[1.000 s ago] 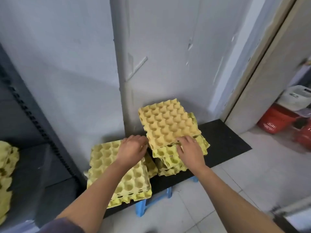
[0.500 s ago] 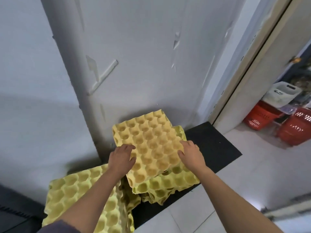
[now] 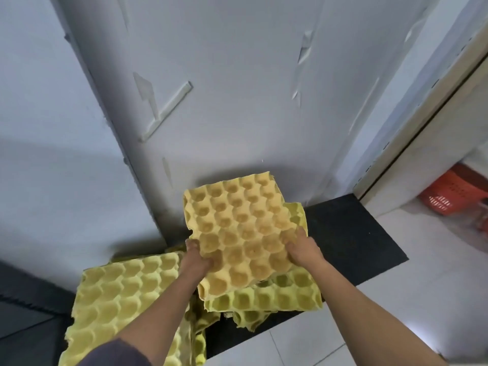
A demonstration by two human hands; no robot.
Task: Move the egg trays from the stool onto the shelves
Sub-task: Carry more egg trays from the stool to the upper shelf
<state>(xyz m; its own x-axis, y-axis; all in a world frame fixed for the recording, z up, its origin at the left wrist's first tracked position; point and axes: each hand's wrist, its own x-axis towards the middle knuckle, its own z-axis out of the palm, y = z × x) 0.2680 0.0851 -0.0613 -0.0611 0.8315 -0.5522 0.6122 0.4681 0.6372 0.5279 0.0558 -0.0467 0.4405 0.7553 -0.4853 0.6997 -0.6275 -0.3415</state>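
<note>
Progress looks slim, judging by what lies in front of me: two heaps of egg trays sit on the black stool top [image 3: 351,239], and none that I can see here is on a shelf. I hold one orange-yellow egg tray [image 3: 237,228] by its near corners, raised and tilted above the right-hand stack [image 3: 277,294]. My left hand [image 3: 196,260] grips the tray's near left corner with the fingers curled over the top. My right hand [image 3: 303,250] clamps the right edge, fingers on top; I cannot tell where either thumb lies. The tray's near edge seems clear of the greener trays under it, though its far edge may touch them. The left-hand stack [image 3: 118,294] lies just beside my left forearm, untouched. A dark strip at my lower left [image 3: 23,320] may be the shelving, but too little shows to say. A red basket [image 3: 449,196] stands beyond the doorway. So I judge this the lift of one tray, with the carry, the placing and both stacks left to do.
</note>
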